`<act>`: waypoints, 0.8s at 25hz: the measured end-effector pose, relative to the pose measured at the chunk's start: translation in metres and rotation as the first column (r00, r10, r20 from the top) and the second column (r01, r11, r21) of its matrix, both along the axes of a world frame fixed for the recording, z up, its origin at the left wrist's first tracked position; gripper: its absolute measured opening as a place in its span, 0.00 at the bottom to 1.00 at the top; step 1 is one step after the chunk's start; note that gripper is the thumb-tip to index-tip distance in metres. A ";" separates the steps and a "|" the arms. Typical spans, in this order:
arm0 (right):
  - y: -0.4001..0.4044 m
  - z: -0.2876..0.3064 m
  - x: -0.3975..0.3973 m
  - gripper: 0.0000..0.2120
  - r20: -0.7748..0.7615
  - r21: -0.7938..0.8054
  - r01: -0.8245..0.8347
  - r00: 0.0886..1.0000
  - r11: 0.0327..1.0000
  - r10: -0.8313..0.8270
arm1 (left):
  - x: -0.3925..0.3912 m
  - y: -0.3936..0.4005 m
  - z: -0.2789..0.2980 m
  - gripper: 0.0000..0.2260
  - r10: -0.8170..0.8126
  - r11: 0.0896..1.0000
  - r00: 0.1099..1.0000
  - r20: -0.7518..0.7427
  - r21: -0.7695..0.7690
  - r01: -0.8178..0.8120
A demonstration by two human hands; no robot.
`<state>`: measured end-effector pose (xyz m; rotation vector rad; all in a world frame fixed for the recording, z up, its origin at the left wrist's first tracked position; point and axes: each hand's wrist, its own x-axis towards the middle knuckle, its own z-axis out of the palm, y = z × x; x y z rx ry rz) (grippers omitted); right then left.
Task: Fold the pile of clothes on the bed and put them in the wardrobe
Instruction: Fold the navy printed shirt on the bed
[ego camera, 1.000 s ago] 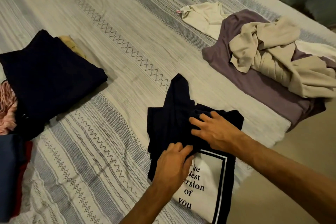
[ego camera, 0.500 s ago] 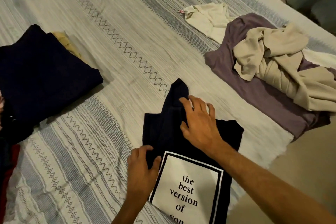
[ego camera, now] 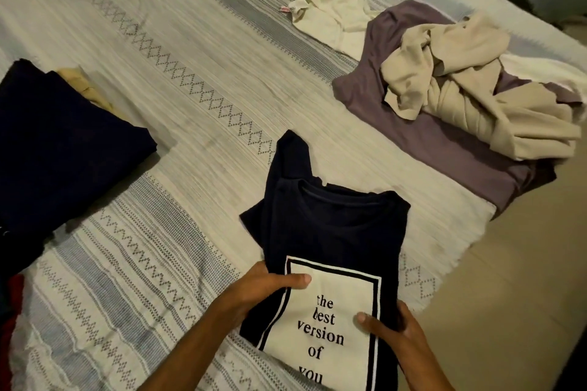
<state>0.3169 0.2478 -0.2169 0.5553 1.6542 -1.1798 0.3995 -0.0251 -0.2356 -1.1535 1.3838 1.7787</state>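
With the left hand and right hand each pinching a side edge of the folded navy T-shirt lying on the bed, the soft, light, limp fabric likely needs support beneath both sides

A dark navy T-shirt at the lower centre of the frame carries a white rectangular print with a double border. Its black serif lettering, one word per line, reads "the best version of you". No other text is readable.
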 end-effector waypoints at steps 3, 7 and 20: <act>-0.004 0.009 -0.019 0.31 0.038 -0.117 -0.116 0.992 0.986 0.121 | -0.001 0.007 0.013 0.36 -0.052 0.998 0.998 -0.033 -0.021 0.051; 0.016 0.049 -0.042 0.17 -0.129 -0.075 -0.219 0.969 0.973 0.209 | 0.017 0.017 0.052 0.34 0.063 0.995 0.992 -0.107 -0.071 -0.071; -0.027 0.097 -0.094 0.08 -0.911 0.384 -0.684 -0.174 0.620 0.373 | 0.054 -0.007 0.114 0.16 -0.663 0.361 0.656 -0.361 -0.922 -0.142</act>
